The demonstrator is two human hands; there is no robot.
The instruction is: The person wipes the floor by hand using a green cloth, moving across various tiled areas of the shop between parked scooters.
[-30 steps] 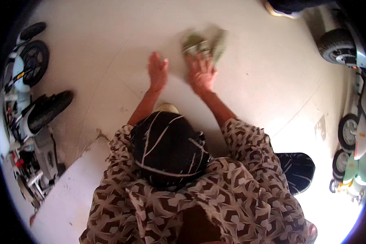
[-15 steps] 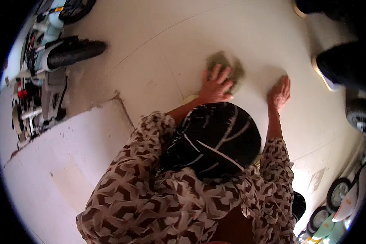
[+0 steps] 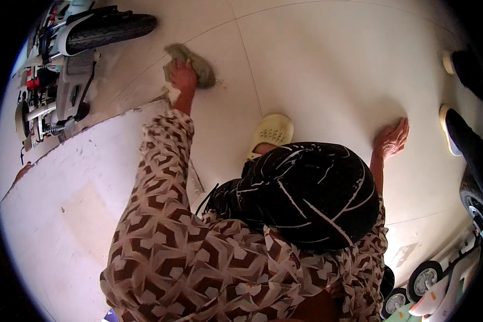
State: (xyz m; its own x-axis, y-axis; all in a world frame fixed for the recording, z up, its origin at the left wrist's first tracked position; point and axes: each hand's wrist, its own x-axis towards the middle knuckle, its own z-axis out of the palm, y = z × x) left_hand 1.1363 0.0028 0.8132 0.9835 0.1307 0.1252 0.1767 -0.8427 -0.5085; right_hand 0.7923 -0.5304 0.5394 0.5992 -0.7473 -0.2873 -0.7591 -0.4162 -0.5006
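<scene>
Item 1: olive-green cloth [image 3: 203, 68], upper left of the frame, crumpled on the pale floor [image 3: 322, 70]. Its long axis slants from upper left to lower right; the bulk shows above and to the right of the fingers laid on it. A few dark specks lie just beside its right-hand edge.

Item 2: left hand [image 3: 183, 77], the nearer of the two hands by far — on the cloth, back upward, fingers extended and a little apart, pointing toward the top of the frame. Whether the fingertips grip the fabric or only press on it cannot be told from this view.

Item 3: right hand [image 3: 393, 138], right of the frame, well apart from the cloth, which lies away to its left and higher in the picture. Fingers straight and close together, nothing visible in its hold; it appears to rest on the floor.

Item 4: yellow clog [image 3: 273, 129], centre of the frame, between the hands — below and right of the cloth.

Item 5: pale slab [image 3: 107, 155], lower left, its upper corner near the left wrist.

Item 6: black tyre [image 3: 110, 35], upper left, left of the cloth and apart from it.
</scene>
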